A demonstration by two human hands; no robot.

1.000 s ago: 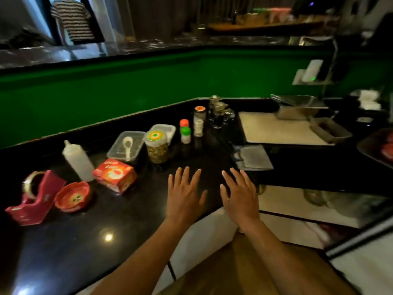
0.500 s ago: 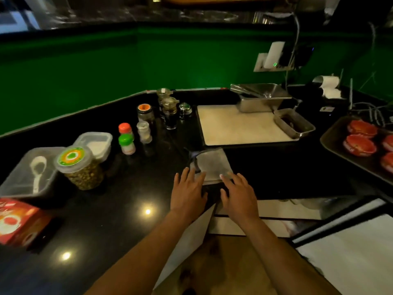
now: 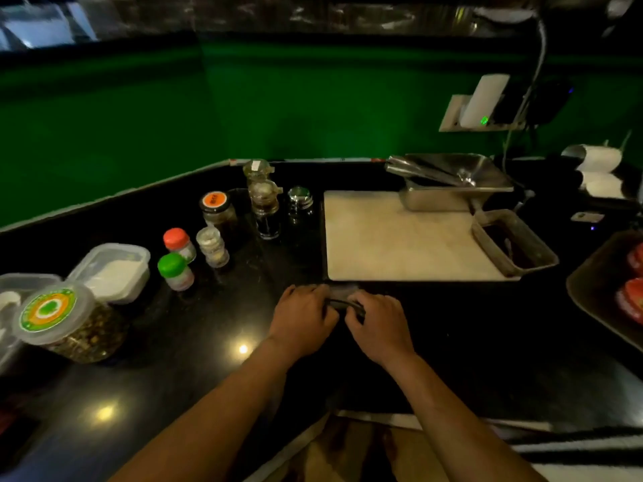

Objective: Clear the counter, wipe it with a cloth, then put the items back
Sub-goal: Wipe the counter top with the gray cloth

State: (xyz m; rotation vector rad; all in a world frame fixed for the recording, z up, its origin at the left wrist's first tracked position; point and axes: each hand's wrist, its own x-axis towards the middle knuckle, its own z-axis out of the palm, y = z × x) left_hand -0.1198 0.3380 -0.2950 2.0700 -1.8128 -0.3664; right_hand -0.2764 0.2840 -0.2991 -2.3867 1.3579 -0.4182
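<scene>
Your left hand [image 3: 302, 320] and right hand [image 3: 377, 325] sit side by side on the black table [image 3: 469, 342], both with a grip curled onto the bunched grey cloth [image 3: 339, 293], which is mostly hidden under your fingers, right at the near edge of the white cutting board [image 3: 393, 238]. Off to the left you've got the jar with the green-orange lid [image 3: 57, 320], a clear tub [image 3: 114, 271], then the little red-capped [image 3: 177, 240] and green-capped [image 3: 172, 269] bottles. Further back the orange-lid jar [image 3: 217, 212] and glass shakers [image 3: 264, 203], plus the steel pans [image 3: 452, 182] on the board's far right
</scene>
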